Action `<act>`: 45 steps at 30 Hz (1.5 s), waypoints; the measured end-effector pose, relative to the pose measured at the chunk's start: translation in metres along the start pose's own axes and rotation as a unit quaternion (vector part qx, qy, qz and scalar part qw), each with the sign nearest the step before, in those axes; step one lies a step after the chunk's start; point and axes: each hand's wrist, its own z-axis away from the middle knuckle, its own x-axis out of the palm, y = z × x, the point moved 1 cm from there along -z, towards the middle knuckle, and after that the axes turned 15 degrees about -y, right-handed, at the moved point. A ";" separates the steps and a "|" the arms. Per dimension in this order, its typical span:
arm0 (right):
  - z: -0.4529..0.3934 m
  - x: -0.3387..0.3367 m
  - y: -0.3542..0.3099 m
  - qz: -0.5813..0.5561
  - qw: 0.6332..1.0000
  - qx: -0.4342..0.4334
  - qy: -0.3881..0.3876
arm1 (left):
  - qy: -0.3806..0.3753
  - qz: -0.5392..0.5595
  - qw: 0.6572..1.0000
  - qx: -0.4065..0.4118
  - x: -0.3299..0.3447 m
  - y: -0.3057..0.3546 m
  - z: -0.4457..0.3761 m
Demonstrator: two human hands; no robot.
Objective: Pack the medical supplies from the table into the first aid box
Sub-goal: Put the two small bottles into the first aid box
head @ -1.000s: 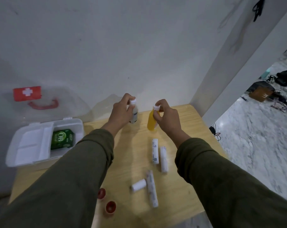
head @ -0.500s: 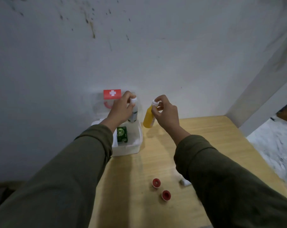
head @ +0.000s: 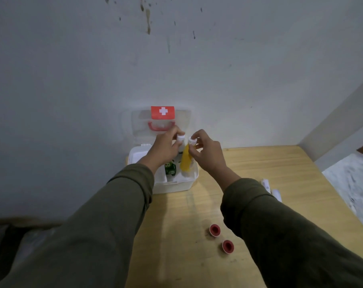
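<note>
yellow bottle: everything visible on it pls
The yellow bottle is small, slim, plastic-looking, with a white cap. The right hand pinches it at the cap and it hangs roughly upright, its lower part inside the open first aid box, right of a green packet. Whether its base touches the box floor cannot be told. No label is readable.

— What colours do you see at the box [head: 172,185]?
— It's white; its clear lid [head: 182,123] bears a red label with a white cross. Inside you've a yellow bottle [head: 185,163], white-capped, and a green pack [head: 169,168].
— Right of the box?
— Two red tape rolls [head: 215,230] on your tan table [head: 270,163].
</note>
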 end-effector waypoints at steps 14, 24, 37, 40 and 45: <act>0.001 0.024 0.024 0.030 0.999 0.013 -0.039 | -0.044 0.027 0.998 -0.033 0.016 -0.024 -0.019; -0.001 0.042 0.032 0.083 0.996 -0.006 -0.015 | -0.052 0.011 0.998 -0.041 0.026 -0.038 -0.016; 0.001 0.045 0.038 0.112 0.992 0.009 -0.051 | -0.046 -0.008 0.999 -0.026 0.027 -0.039 -0.009; 0.004 0.042 0.038 0.120 0.991 0.009 -0.055 | -0.028 -0.023 0.999 -0.021 0.024 -0.037 -0.007; 0.010 0.021 0.040 0.087 0.995 -0.001 -0.039 | -0.001 -0.035 0.999 -0.013 0.017 -0.023 -0.007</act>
